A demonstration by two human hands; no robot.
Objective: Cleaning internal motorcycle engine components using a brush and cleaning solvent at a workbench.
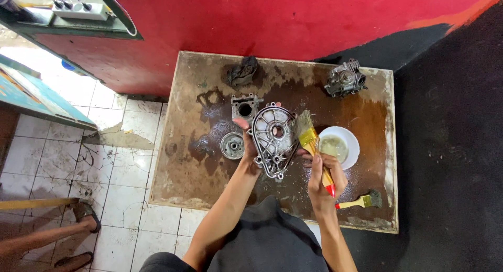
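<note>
**Both hands gripping over the wet board**

The left hand [250, 146] clasps a grey, teardrop-shaped cast-metal engine cover [273, 140] above mid-board. The right hand [323, 178] grips a yellow-ferruled, red-handled paintbrush [310, 138], bristles at the cover's right edge, just beside a white bowl [352, 142]. Bare board [181, 167] lies leftward.

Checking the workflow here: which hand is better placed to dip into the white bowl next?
Probably the right hand: it holds the brush beside the white bowl, while the left hand grips the metal cover.
</note>
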